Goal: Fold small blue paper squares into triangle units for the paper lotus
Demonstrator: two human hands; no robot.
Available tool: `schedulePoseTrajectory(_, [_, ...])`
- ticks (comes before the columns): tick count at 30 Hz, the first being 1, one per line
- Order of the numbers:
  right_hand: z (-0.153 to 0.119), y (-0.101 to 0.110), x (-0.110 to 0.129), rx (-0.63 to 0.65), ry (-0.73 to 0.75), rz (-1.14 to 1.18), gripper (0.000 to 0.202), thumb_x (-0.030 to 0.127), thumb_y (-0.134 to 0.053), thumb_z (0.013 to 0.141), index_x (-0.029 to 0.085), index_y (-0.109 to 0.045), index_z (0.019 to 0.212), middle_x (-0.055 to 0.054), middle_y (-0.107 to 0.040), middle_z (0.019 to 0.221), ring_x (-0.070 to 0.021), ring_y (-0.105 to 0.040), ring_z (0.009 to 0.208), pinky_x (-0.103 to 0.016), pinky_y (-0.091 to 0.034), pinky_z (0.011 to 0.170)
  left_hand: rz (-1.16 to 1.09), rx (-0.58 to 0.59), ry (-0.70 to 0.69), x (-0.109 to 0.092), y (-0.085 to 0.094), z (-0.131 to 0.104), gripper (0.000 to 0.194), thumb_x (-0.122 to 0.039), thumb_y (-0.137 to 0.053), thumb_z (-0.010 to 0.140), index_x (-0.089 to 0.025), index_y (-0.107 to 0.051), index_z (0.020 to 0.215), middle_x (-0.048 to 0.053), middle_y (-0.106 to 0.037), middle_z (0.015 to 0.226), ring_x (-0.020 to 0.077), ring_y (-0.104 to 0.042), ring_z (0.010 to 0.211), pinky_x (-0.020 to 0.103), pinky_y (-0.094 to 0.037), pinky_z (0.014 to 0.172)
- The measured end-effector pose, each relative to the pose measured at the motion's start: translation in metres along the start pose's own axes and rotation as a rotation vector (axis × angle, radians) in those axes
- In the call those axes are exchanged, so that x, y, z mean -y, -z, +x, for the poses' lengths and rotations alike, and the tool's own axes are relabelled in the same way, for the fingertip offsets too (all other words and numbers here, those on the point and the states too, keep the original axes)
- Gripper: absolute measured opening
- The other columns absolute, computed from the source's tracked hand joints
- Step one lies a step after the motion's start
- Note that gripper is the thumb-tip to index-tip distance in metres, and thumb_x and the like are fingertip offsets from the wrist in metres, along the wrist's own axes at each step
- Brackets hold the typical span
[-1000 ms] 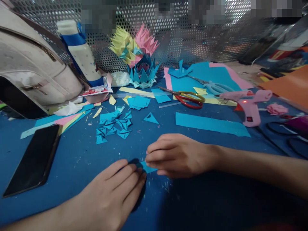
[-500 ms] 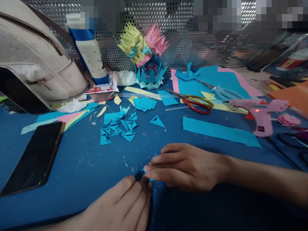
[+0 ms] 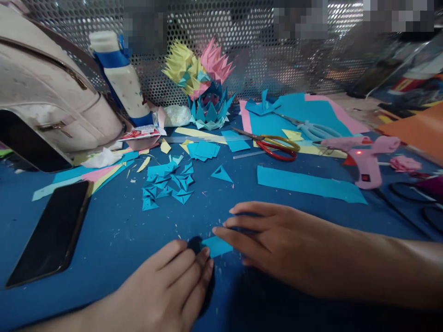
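A small piece of blue paper (image 3: 218,247) lies on the blue tabletop between my two hands. Curled fingertips of my left hand (image 3: 173,276) hold its left end against the surface. My right hand (image 3: 277,235) hovers at the paper's right end with fingers stretched out and slightly apart; its thumb is mostly hidden. Beyond them sits a cluster of folded blue paper triangles (image 3: 168,184), and a single folded triangle (image 3: 222,174) lies to its right. Farther back is a stack of cut blue paper pieces (image 3: 204,150).
A phone (image 3: 50,233) lies at left. Red-and-yellow scissors (image 3: 277,145), a blue paper strip (image 3: 308,184) and a lit pink glue gun (image 3: 367,159) are to the right. A folded-paper model (image 3: 209,108) stands before the perforated metal panel, near a bottle (image 3: 124,87) and bag (image 3: 62,92).
My right hand has opened its fingers and drawn off to the right, uncovering the blue paper. My left hand stays at the paper's left end. The view has shifted slightly.
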State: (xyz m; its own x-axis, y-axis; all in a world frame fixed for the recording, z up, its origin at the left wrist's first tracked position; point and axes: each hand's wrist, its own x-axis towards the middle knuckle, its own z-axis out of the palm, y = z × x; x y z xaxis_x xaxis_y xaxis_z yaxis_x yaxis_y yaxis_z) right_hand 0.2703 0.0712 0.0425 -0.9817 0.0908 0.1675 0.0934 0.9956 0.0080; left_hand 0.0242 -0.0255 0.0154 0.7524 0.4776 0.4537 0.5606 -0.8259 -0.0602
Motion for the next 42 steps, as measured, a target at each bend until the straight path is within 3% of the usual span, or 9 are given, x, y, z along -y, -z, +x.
schedulePoseTrajectory(5, [0.0,0.004,-0.006,0.112,0.011,0.069,0.039,0.011,-0.039,0.095,0.01,-0.053,0.131,-0.009,-0.07,0.102,-0.0202,-0.061,0.098,-0.037,-0.037,0.105,-0.241,0.079,0.132,0.015,-0.007,0.005,0.026,-0.021,-0.042,0.101,-0.011,-0.059,0.117,0.008,-0.068,0.097,0.022,-0.057,0.086,0.041,-0.035,0.089])
schedulePoseTrajectory(9, [0.01,-0.009,-0.018,0.049,-0.035,0.261,0.032,0.041,-0.048,0.1,0.015,-0.058,0.117,-0.009,-0.067,0.103,-0.0206,-0.058,0.096,-0.035,-0.042,0.089,-0.357,0.163,0.321,0.019,-0.01,0.013,0.034,-0.043,-0.057,0.097,-0.015,-0.051,0.115,0.006,-0.064,0.106,0.023,-0.054,0.091,0.038,-0.035,0.084])
schedulePoseTrajectory(12, [0.015,-0.023,-0.018,0.005,-0.043,0.242,0.043,0.053,-0.05,0.097,0.012,-0.06,0.103,-0.011,-0.064,0.099,-0.0222,-0.053,0.088,-0.035,-0.042,0.078,-0.408,0.171,0.407,0.018,-0.014,0.016,0.019,-0.034,-0.057,0.098,-0.019,-0.051,0.108,0.003,-0.063,0.103,0.0219,-0.053,0.091,0.037,-0.034,0.084])
schedulePoseTrajectory(15, [0.015,-0.031,-0.016,-0.051,-0.088,0.269,0.03,0.042,-0.052,0.098,0.013,-0.061,0.095,-0.01,-0.063,0.095,-0.0205,-0.05,0.085,-0.033,-0.041,0.078,-0.452,0.149,0.478,0.019,-0.016,0.017,0.008,-0.022,-0.057,0.097,-0.021,-0.052,0.103,0.0,-0.063,0.098,0.0192,-0.054,0.089,0.034,-0.033,0.083])
schedulePoseTrajectory(19, [0.015,-0.031,-0.014,-0.104,-0.26,0.479,0.011,0.023,-0.054,0.096,0.016,-0.062,0.093,-0.005,-0.064,0.088,-0.0171,-0.053,0.085,-0.028,-0.04,0.074,-0.49,0.142,0.53,0.022,-0.018,0.018,0.021,-0.026,-0.07,0.091,-0.022,-0.054,0.103,-0.001,-0.062,0.1,0.0183,-0.055,0.091,0.033,-0.031,0.083])
schedulePoseTrajectory(23, [0.016,-0.029,-0.013,-0.091,-0.454,0.706,0.009,0.025,-0.058,0.093,0.017,-0.061,0.091,-0.001,-0.062,0.083,-0.0126,-0.054,0.074,-0.023,-0.037,0.064,-0.544,0.106,0.598,0.024,-0.016,0.018,0.011,-0.021,-0.07,0.09,-0.021,-0.059,0.09,-0.003,-0.062,0.094,0.017,-0.055,0.088,0.034,-0.03,0.083])
schedulePoseTrajectory(30, [0.019,-0.024,-0.01,-0.075,-0.473,0.916,0.019,0.023,-0.057,0.091,0.019,-0.054,0.11,0.005,-0.061,0.073,-0.0118,-0.059,0.071,-0.022,-0.041,0.069,-0.67,-0.009,0.767,0.025,-0.011,0.021,0.002,-0.022,-0.062,0.092,-0.023,-0.062,0.09,-0.005,-0.065,0.08,0.0146,-0.057,0.078,0.027,-0.04,0.071])
schedulePoseTrajectory(34, [0.021,-0.021,-0.007,-0.02,-0.505,1.033,0.011,0.026,-0.055,0.093,0.019,-0.054,0.102,0.004,-0.065,0.075,-0.0123,-0.065,0.07,-0.023,-0.043,0.07,-0.734,-0.046,0.79,0.025,-0.011,0.023,0.01,-0.023,-0.058,0.096,-0.023,-0.056,0.105,-0.007,-0.061,0.072,0.0109,-0.058,0.067,0.023,-0.043,0.065])
schedulePoseTrajectory(42, [0.02,-0.025,-0.011,-0.022,-0.422,0.626,0.029,0.025,-0.058,0.09,0.018,-0.045,0.065,0.004,-0.047,0.061,-0.0117,-0.043,0.068,-0.025,-0.028,0.063,-0.677,0.012,0.605,0.02,-0.014,0.018,0.016,-0.023,-0.065,0.093,-0.029,-0.061,0.108,-0.004,-0.066,0.088,0.0143,-0.057,0.081,0.03,-0.039,0.077])
